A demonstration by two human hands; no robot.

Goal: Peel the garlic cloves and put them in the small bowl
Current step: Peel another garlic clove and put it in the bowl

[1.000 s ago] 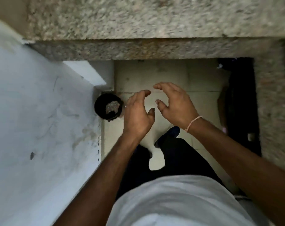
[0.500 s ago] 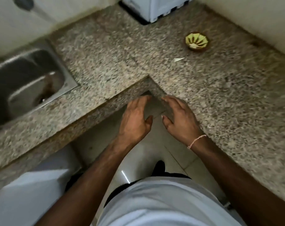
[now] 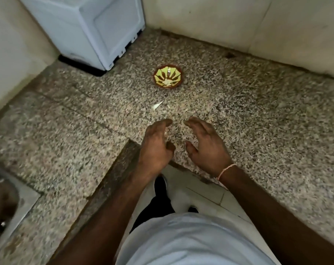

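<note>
Both hands empty, fingers loosely spread: left hand (image 3: 156, 148), right hand (image 3: 206, 148). Garlic clove (image 3: 157, 105) lies on counter (image 3: 258, 119) just beyond left hand, bowl (image 3: 167, 76) farther; left nearer.

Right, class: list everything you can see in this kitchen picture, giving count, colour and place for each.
small bowl: one, yellow-green inside with brown rim, on the countertop, pale pieces inside
garlic scrap: one, white, between bowl and hands
countertop: one, speckled granite, L-shaped
appliance: one, white, back left corner
sink: one, steel, lower left
bracelet: one, pink, right wrist
left hand: open, empty, above counter edge
right hand: open, empty, beside it
</note>
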